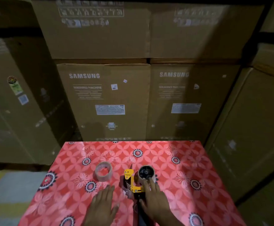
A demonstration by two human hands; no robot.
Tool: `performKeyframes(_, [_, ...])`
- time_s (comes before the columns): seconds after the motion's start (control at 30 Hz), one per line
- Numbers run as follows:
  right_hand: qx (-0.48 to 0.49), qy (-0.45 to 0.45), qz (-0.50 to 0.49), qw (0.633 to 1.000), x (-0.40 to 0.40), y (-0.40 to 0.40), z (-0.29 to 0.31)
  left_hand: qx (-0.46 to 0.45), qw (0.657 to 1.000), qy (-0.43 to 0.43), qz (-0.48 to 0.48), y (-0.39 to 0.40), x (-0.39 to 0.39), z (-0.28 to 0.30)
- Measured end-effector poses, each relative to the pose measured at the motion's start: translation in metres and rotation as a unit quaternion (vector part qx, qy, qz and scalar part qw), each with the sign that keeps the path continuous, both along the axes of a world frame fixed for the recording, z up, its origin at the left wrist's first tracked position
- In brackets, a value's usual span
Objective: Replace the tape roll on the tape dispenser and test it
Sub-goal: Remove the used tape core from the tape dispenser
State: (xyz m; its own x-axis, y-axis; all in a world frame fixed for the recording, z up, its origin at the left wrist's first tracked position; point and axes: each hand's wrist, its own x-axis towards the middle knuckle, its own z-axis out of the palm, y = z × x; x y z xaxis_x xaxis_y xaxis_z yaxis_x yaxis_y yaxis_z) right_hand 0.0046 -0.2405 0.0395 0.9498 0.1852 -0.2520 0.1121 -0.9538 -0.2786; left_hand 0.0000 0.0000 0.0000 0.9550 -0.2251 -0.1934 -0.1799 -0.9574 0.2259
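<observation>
A yellow and black tape dispenser (133, 185) lies on the red patterned table (190, 160), near its front middle. On its black hub sits a thin, nearly bare cardboard core (146, 172). A separate roll of clear tape (103, 173) lies flat on the table to the left of the dispenser. My right hand (155, 203) rests on the dispenser's handle, fingers reaching up to the hub's lower edge. My left hand (102, 204) lies flat on the cloth, fingers apart, just below the clear tape roll and not touching it.
Tall cardboard boxes (107, 98) marked as washing machines stand stacked right behind the table and along both sides. A strip of grey floor (5, 190) with a yellow line shows at the lower left.
</observation>
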Motion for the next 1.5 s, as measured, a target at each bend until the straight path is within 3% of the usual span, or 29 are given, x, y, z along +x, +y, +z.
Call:
performKeyframes(0.1, [0.030,0.023,-0.025,0.999,0.001,0.007,-0.004,0.004,0.998,-0.054,0.028,0.003,-0.008,-0.004])
performKeyframes(0.2, [0.029,0.022,-0.044,0.998,0.008,0.013,-0.008,0.000,0.999,0.001,0.045,0.005,-0.013,-0.005])
performKeyframes(0.33, [-0.002,0.027,-0.054,0.998,0.012,0.021,-0.011,-0.027,0.998,-0.005,0.054,0.002,-0.012,-0.003])
performKeyframes(0.53, [0.032,0.034,-0.060,0.997,0.004,0.020,-0.022,-0.033,0.998,-0.009,0.061,0.004,-0.011,-0.010])
performKeyframes(1.03, [0.007,0.010,0.058,0.998,-0.010,-0.023,-0.037,-0.040,0.999,0.034,0.007,-0.015,-0.012,-0.004])
performKeyframes(1.27, [0.036,0.016,0.033,0.999,-0.014,-0.027,-0.037,-0.114,0.993,0.037,-0.006,-0.017,-0.022,-0.002])
performKeyframes(1.43, [0.053,0.032,0.054,0.997,-0.010,-0.028,-0.025,-0.148,0.987,0.043,-0.044,-0.028,-0.034,0.002])
performKeyframes(1.5, [0.081,0.030,0.079,0.993,-0.005,-0.032,-0.028,-0.171,0.984,0.056,-0.018,-0.031,-0.035,0.001])
